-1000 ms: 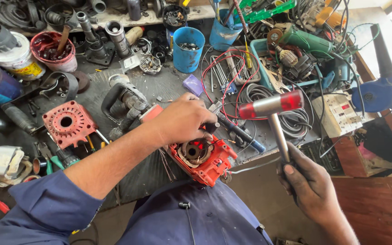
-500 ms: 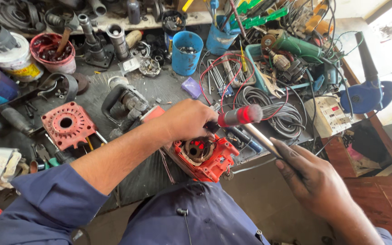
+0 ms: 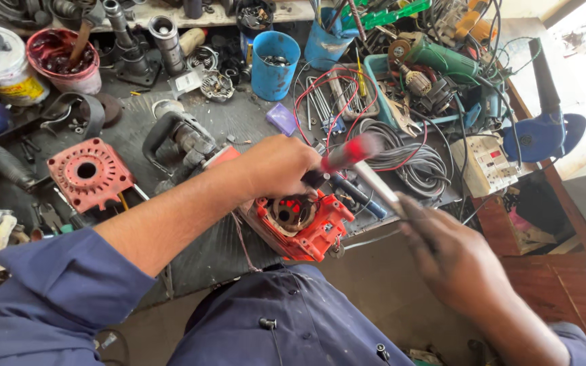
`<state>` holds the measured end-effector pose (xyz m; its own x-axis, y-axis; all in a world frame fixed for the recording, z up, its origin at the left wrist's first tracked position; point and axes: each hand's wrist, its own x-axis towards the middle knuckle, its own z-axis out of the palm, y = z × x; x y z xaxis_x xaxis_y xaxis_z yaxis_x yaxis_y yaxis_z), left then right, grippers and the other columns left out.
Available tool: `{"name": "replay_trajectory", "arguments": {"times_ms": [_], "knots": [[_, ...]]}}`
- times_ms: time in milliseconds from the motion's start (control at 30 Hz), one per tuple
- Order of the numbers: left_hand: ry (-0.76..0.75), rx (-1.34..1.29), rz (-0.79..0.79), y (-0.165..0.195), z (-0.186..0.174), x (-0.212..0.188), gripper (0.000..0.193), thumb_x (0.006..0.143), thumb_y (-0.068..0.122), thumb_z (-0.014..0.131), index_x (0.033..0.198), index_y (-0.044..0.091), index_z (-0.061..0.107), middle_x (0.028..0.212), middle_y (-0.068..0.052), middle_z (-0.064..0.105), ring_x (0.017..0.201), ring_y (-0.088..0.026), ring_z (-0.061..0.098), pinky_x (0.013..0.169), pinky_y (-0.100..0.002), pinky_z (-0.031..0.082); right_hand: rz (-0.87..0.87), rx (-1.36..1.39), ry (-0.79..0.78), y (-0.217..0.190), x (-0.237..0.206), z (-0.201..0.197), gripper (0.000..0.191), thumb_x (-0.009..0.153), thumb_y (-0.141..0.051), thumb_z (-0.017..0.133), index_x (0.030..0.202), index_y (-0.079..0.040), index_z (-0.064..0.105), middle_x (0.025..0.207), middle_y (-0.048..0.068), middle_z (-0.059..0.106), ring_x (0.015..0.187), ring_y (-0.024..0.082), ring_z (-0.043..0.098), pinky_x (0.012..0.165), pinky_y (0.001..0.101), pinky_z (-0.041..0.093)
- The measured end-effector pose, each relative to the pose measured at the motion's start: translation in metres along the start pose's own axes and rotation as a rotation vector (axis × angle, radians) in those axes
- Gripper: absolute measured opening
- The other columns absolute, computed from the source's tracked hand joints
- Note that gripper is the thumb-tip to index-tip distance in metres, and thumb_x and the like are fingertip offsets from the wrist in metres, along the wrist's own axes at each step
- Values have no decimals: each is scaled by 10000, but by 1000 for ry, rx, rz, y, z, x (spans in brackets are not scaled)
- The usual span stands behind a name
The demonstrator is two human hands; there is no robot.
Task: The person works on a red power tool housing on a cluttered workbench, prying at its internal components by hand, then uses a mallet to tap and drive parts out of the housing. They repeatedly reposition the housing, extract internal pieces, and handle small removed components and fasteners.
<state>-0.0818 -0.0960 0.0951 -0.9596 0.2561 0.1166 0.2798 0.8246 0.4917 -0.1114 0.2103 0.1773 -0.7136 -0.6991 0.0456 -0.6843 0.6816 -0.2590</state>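
Cluttered dark workbench (image 3: 239,129), tools and wires all over, reddish floor at right. From my remote seat I see the left hand (image 3: 276,166) curled shut around a dark rod-shaped tool (image 3: 344,188), tip pointing down at the red plastic motor housing w/ round metal opening (image 3: 300,224). Housing sits at the bench's near edge, right under and touching that hand. Right hand (image 3: 452,254) is fisted on the pale handle of a red-headed hammer (image 3: 354,152); hammer blurred, its head just above the rod's top end, contact can't tell. Right hand is low right of the housing, off the bench edge.

Containers: blue cylindrical plastic cup (image 3: 275,64) behind the hands w/ small metal bits inside. Second blue cup (image 3: 327,41) farther back holds upright tools. Red round tub (image 3: 64,59) at back left has dark stuff and a stick in it. White bucket (image 3: 5,68) next to it, contents not visible. Light blue tray (image 3: 381,81) holds metal parts.

Other bench items: red round flanged casting (image 3: 88,173) at left, coiled grey cable (image 3: 415,159) right of the hands, green angle grinder (image 3: 442,57) at back right, blue power tool (image 3: 540,132) at the far right edge.
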Motion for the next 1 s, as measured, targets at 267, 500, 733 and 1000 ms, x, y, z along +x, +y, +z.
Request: {"name": "replay_trajectory", "arguments": {"times_ms": [267,500,733,1000], "knots": [[7,-217,-137,-7,11,1,323,673,298,899,931,149,774,889,-59,770,853,-280,738,742,-415,566,-40,104,34,9,0,5,393,937,-160,633,1303,-20,652,1098,216,727,982,353,730,833,385,550],[-89,-330,-119,-17,16,7,303,700,264,881,932,111,760,850,-71,768,813,-243,752,726,-381,568,-112,137,45,7,-2,8,391,961,-180,628,1310,-4,640,1147,239,713,1010,369,713,849,377,552],[-103,-307,-121,-17,17,11,306,695,260,889,916,103,748,838,-72,762,795,-254,743,712,-389,567,-59,80,33,15,3,7,406,936,-184,626,1319,-55,661,1125,204,727,984,338,726,847,401,551],[-129,-316,-154,-20,18,12,289,678,263,883,892,112,761,837,-67,768,809,-252,745,717,-395,566,-10,166,75,15,0,22,464,942,-173,646,1388,-46,613,1036,185,718,873,311,726,772,368,551]]}}
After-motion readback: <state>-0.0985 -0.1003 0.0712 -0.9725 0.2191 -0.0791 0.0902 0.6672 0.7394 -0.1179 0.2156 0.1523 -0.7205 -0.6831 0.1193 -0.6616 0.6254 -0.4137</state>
